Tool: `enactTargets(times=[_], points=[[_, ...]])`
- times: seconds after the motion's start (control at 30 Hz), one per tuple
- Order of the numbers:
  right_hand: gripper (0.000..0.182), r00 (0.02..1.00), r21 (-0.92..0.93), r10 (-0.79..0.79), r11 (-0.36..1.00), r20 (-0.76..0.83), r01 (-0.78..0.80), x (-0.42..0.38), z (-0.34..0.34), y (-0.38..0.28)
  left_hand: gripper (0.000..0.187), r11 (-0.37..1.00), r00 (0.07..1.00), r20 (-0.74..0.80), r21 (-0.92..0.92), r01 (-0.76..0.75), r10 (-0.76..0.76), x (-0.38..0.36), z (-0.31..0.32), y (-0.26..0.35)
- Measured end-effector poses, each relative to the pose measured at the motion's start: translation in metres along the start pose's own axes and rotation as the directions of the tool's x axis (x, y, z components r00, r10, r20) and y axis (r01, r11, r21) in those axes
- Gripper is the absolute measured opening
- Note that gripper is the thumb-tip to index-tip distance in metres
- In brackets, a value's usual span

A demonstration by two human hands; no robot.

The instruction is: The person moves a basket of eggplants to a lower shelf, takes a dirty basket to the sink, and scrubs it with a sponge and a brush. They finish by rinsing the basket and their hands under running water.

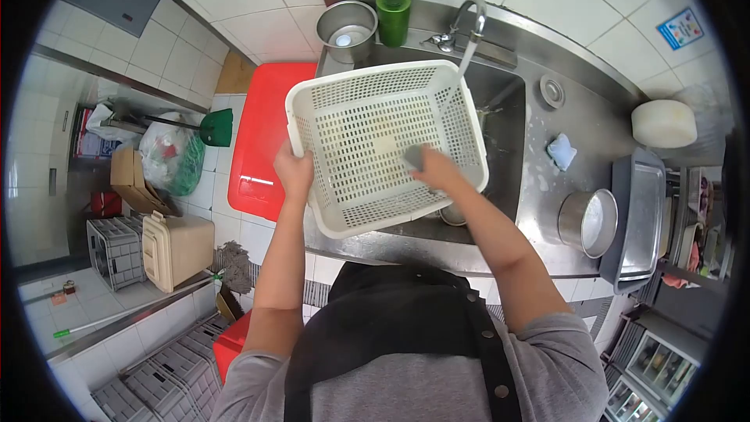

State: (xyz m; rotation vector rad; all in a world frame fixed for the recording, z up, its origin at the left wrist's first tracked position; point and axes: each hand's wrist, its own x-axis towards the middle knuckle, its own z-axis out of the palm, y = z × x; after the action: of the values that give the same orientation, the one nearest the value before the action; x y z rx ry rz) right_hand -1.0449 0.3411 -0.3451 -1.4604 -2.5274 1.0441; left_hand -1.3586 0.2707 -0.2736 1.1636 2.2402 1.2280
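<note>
A white perforated plastic basket (359, 141) is tilted over the steel sink (506, 133). My left hand (294, 172) is closed around its left rim. Inside the basket, my right hand (439, 170) holds a dark grey scouring pad (413, 158) against or just above the slotted bottom; motion blurs the pad and fingers. Water runs from the curved faucet (478, 9) onto the basket's back right corner. Below the basket's front right edge, part of a round metal vessel (453, 214) shows in the sink; the basket hides the rest.
A steel bowl (347, 31) and green pump bottle (393, 16) stand behind the basket. On the right counter are a drain strainer (551, 91), a pale blue cloth or sponge (561, 151), a metal pot (587, 223) and grey trays (637, 219). A red lid (266, 137) lies left.
</note>
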Motion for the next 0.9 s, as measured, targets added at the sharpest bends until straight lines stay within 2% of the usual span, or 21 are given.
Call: enactTargets(times=[0.07, 0.13, 0.17, 0.2, 0.27, 0.3, 0.37, 0.4, 0.47, 0.5, 0.53, 0.57, 0.63, 0.67, 0.7, 0.73, 0.77, 0.83, 0.9], points=[[0.065, 0.95, 0.184, 0.293, 0.945, -0.113, -0.269, -0.027, -0.018, 0.049, 0.028, 0.999, 0.998, 0.045, 0.002, -0.035, 0.035, -0.001, 0.007, 0.01], [0.065, 0.845, 0.331, 0.384, 0.905, -0.373, -0.266, -0.073, -0.039, 0.074, 0.03, 0.998, 0.994, 0.083, 0.007, -0.065, 0.064, -0.001, 0.021, 0.025], [0.064, 0.787, 0.352, 0.41, 0.899, -0.461, -0.262, -0.092, -0.039, 0.094, 0.029, 0.982, 0.975, 0.138, 0.044, -0.183, 0.175, -0.001, 0.035, 0.038], [0.061, 0.807, 0.466, 0.419, 0.86, -0.416, -0.206, -0.114, -0.047, 0.113, 0.029, 0.952, 0.94, 0.196, 0.072, -0.299, 0.28, -0.002, 0.052, 0.052], [0.056, 0.734, 0.545, 0.492, 0.815, -0.468, -0.199, -0.158, -0.054, 0.126, 0.027, 0.837, 0.807, 0.38, 0.134, -0.531, 0.452, 0.001, 0.087, 0.098], [0.056, 0.73, 0.546, 0.497, 0.813, -0.469, -0.203, -0.174, -0.056, 0.125, 0.028, 0.759, 0.715, 0.45, 0.116, -0.64, 0.534, 0.003, 0.106, 0.122], [0.051, 0.532, 0.69, 0.672, 0.693, -0.515, -0.207, -0.202, -0.058, 0.115, 0.03, 0.604, 0.508, 0.581, 0.033, -0.796, 0.636, 0.007, 0.147, 0.166], [0.047, 0.558, 0.757, 0.691, 0.633, -0.46, -0.16, -0.212, -0.066, 0.104, 0.032, 0.533, 0.397, 0.634, -0.028, -0.846, 0.663, 0.012, 0.168, 0.185], [0.046, 0.574, 0.741, 0.655, 0.661, -0.491, -0.119, -0.222, -0.055, 0.11, 0.033, 0.404, 0.213, 0.653, -0.156, -0.901, 0.727, 0.033, 0.228, 0.192], [0.044, 0.59, 0.722, 0.616, 0.687, -0.522, -0.08, -0.226, -0.049, 0.114, 0.033, 0.391, 0.191, 0.653, -0.174, -0.904, 0.733, 0.04, 0.243, 0.205], [0.043, 0.642, 0.76, 0.594, 0.649, -0.484, -0.028, -0.229, -0.047, 0.111, 0.031, 0.496, 0.251, 0.799, -0.067, -0.866, 0.546, 0.045, 0.257, 0.22], [0.044, 0.67, 0.68, 0.527, 0.732, -0.523, -0.045, -0.233, -0.047, 0.11, 0.029, 0.567, 0.29, 0.899, 0.059, -0.822, 0.327, 0.046, 0.271, 0.232], [0.048, 0.744, 0.641, 0.572, 0.723, -0.345, -0.259, -0.247, -0.072, 0.084, 0.031, 0.501, 0.219, 0.89, -0.012, -0.866, 0.4, 0.058, 0.291, 0.237], [0.048, 0.725, 0.65, 0.593, 0.711, -0.35, -0.268, -0.255, -0.069, 0.094, 0.03, 0.49, 0.169, 0.885, -0.074, -0.869, 0.433, 0.061, 0.29, 0.242], [0.052, 0.665, 0.522, 0.598, 0.778, -0.447, -0.349, -0.26, -0.06, 0.105, 0.029, 0.479, 0.123, 0.879, -0.13, -0.868, 0.461, 0.066, 0.286, 0.246], [0.056, 0.611, 0.385, 0.581, 0.814, -0.538, -0.434, -0.264, -0.049, 0.114, 0.03, 0.527, 0.147, 0.888, -0.119, -0.842, 0.435, 0.073, 0.285, 0.242], [0.056, 0.598, 0.401, 0.595, 0.804, -0.537, -0.44, -0.27, -0.042, 0.125, 0.031, 0.574, 0.174, 0.898, -0.101, -0.812, 0.405, 0.082, 0.283, 0.236], [0.064, 0.412, 0.376, 0.564, 0.808, -0.716, -0.453, -0.284, -0.034, 0.151, 0.022, 0.588, 0.189, 0.818, -0.21, -0.781, 0.543, 0.097, 0.269, 0.214], [0.067, 0.419, 0.395, 0.58, 0.801, -0.699, -0.449, -0.292, -0.041, 0.158, 0.014, 0.602, 0.29, 0.672, -0.29, -0.744, 0.682, 0.081, 0.236, 0.207]])
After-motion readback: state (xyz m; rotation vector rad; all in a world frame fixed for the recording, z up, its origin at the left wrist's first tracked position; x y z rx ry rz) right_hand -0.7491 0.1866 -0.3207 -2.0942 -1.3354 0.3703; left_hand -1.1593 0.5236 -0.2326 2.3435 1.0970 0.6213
